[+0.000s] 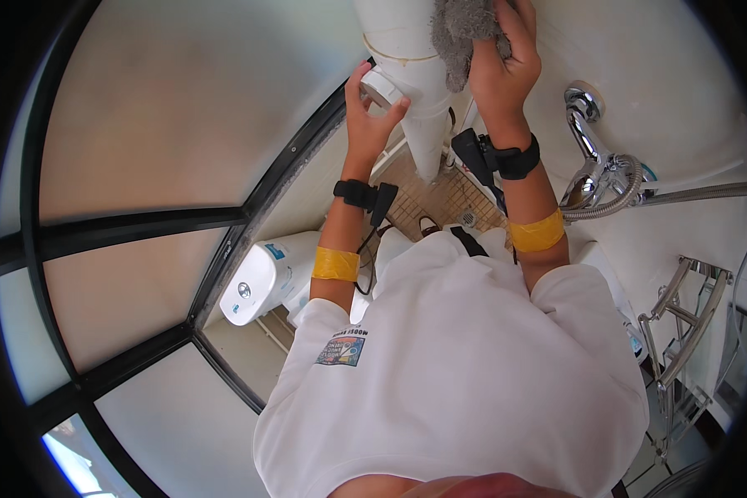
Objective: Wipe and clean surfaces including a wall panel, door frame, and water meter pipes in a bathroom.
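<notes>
A white plastic drainpipe (426, 81) runs down in front of me to the tiled floor. My left hand (373, 112) grips the round capped side branch (381, 87) of the pipe between thumb and fingers. In my right hand (507, 68), near the top of the view, is a grey fluffy cloth (464, 37), which lies against the right side of the pipe. Part of the cloth and my right fingertips pass out of the frame. Both wrists wear black straps with small devices.
A chrome shower mixer tap (597, 168) with a metal hose is on the right wall. Below it is a chrome towel rack (685, 324). Frosted windows with black frames (143, 224) fill the left. A white toilet cistern (255, 280) stands lower left, and a floor drain (467, 218) lies near my feet.
</notes>
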### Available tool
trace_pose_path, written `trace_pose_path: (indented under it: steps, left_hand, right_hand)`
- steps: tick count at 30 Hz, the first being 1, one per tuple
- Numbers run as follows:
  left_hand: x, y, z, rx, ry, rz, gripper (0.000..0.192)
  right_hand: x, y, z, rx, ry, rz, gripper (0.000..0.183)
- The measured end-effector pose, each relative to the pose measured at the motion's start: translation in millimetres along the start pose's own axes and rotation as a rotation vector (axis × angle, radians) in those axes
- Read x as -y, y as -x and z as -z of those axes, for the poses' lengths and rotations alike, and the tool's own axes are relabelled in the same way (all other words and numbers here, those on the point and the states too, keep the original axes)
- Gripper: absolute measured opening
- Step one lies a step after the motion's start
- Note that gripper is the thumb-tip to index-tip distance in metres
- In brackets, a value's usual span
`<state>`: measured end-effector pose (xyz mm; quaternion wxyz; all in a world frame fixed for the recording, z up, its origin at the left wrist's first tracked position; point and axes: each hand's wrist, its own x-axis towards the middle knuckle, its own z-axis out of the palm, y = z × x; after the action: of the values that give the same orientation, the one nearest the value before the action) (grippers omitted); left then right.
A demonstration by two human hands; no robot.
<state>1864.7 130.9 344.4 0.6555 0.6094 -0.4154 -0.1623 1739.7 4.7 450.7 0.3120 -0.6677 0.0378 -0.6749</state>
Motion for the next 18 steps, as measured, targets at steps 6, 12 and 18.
trace_pose_path:
  steps: [6,12,18]
  left_hand:
    - [8,-1,11,0.042,0.018,0.044,0.082]
    - [5,0,12,0.039,0.048,0.085,0.081]
    - [5,-3,7,0.041,0.027,0.080,0.079]
  right_hand:
    - [-18,134,8,0.145,0.420,-0.026,0.033]
    - [-19,178,12,0.280,0.479,-0.169,0.031]
    - [-18,152,3,0.158,0.379,-0.241,0.043]
